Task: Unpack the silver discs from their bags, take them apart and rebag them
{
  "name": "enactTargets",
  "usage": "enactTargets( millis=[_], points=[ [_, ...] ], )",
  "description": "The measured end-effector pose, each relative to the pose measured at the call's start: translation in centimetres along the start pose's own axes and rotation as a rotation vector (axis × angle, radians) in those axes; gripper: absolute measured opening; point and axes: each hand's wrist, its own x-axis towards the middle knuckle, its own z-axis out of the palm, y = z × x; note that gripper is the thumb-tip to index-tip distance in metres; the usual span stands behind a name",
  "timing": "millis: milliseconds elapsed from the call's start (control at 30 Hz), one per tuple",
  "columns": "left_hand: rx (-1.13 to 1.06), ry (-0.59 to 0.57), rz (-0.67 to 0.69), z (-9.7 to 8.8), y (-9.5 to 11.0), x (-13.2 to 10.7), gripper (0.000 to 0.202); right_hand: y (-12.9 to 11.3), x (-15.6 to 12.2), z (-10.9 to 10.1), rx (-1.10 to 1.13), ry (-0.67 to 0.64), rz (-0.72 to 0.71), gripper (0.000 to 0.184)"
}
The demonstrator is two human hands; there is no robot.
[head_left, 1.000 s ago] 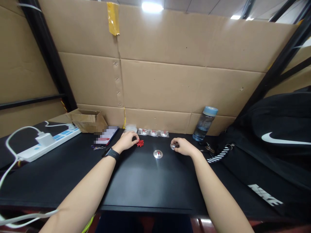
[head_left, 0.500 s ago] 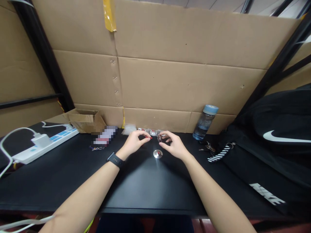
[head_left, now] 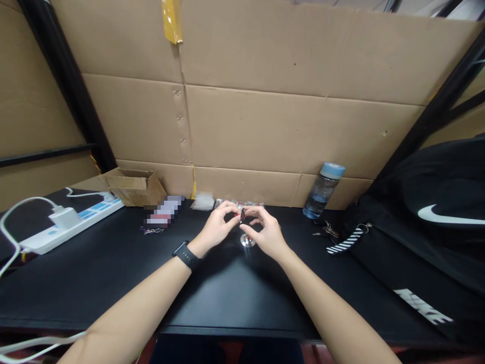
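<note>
Fingertips of my left hand (head_left: 216,228) pinch a small red piece (head_left: 236,215), mostly hidden by the fingers. My right hand (head_left: 270,233) grips a small dark, shiny round disc (head_left: 242,216) by its edge, between thumb and fingers. The disc stands on edge, and the red piece is right up against or beside it; I cannot tell whether they touch. Below the fingers, a silver metal disc with a red centre (head_left: 247,240) lies flat on the black table (head_left: 227,293). My left wrist wears a dark watch (head_left: 186,255).
Behind the hands lie clear-wrapped small pieces (head_left: 254,204) and a clear plastic bag (head_left: 203,201). To the left are an open cardboard box (head_left: 134,187) and a white power strip (head_left: 68,227). A water bottle (head_left: 322,191), keys (head_left: 330,229) and a black bag (head_left: 409,242) stand right.
My two hands have come together, bringing the round disc and the red piece to each other above the silver disc. The silver disc stays on the table.
</note>
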Motion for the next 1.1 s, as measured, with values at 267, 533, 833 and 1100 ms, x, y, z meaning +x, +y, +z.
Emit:
enactTargets(
  millis=[267,533,833,1100],
  points=[
    [0.127,0.069,0.057,0.4,0.9,-0.4,0.013,0.5,0.1,-0.3,-0.080,-0.080,0.087,0.028],
    [0.160,0.102,0.083,-0.5,1.3,-0.1,0.014,0.4,0.4,-0.9,-0.229,-0.150,-0.071,0.022],
    [0.378,-0.279,0.163,-1.3,0.4,-0.4,0.014,0.6,0.3,-1.1,-0.319,-0.221,-0.085,0.025],
    [0.524,-0.289,0.065,-1.8,-0.6,-0.3,0.018,1.7,0.0,-2.9,-0.577,-0.534,0.139,0.027]
  ],
)
